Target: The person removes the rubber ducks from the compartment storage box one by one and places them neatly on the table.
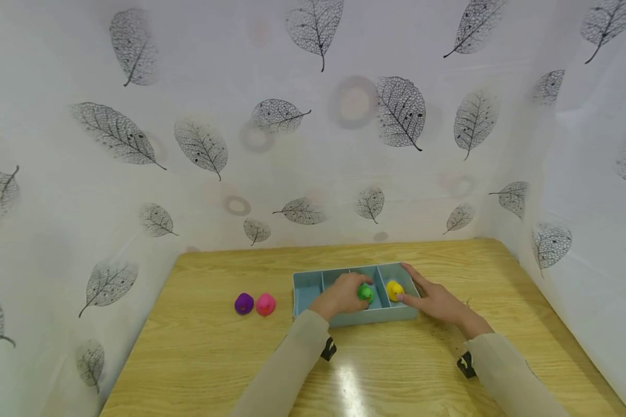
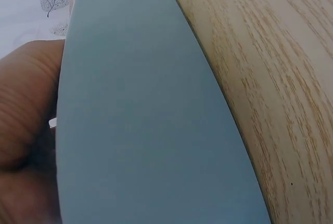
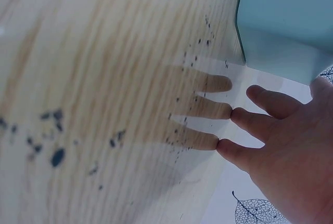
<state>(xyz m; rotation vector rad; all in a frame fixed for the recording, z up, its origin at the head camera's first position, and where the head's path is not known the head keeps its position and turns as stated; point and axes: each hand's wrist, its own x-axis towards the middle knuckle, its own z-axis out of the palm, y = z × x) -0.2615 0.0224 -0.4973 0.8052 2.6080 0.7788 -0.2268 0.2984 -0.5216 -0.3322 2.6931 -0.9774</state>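
A light blue tray (image 1: 356, 317) with several compartments in a row lies on the table. My left hand (image 1: 342, 294) reaches into it from the front, finger and thumb round a small green rubber duck (image 1: 365, 293). Seen from the left wrist, the tray wall (image 2: 135, 104) hides most of that hand and the duck. A yellow rubber duck (image 1: 394, 291) sits in the far right compartment. My right hand (image 1: 438, 299) spans the tray's right end, its thumb beside the yellow duck and a finger at the back corner. Its other fingers (image 3: 255, 122) are spread and reach the tabletop in the right wrist view.
A purple rubber duck (image 1: 244, 303) and a pink rubber duck (image 1: 265, 304) stand side by side on the wooden table (image 1: 214, 359), left of the tray. A white leaf-patterned curtain (image 1: 229, 87) surrounds the table at the back and sides.
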